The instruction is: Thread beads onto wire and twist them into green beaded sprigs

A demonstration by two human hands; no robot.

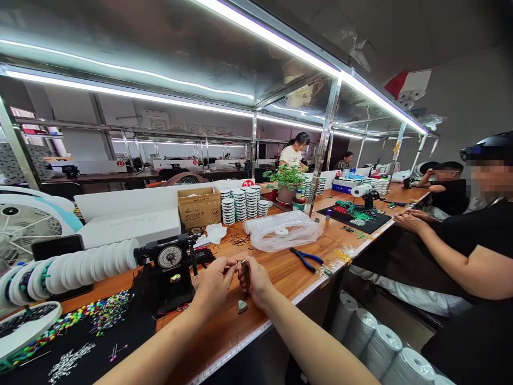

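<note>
My left hand (214, 286) and my right hand (254, 280) are close together above a wooden workbench (276, 272). My right fingers grip a small bronze-brown piece (245, 272), partly hidden by them. My left fingertips pinch in close to it, but anything they hold is too small to tell. Just below my right hand, a small pale triangular piece (242, 306) lies on the wood. To my left stands a black winding device with a round dial (170, 257).
White spools (92, 269) sit on a rod by the device. Beads and wire lie on a black mat (116, 334) at left. Blue-handled pliers (306, 259), a plastic bag (280, 231) and stacked spools (240, 206) lie ahead. A co-worker's hands (409, 220) rest at right.
</note>
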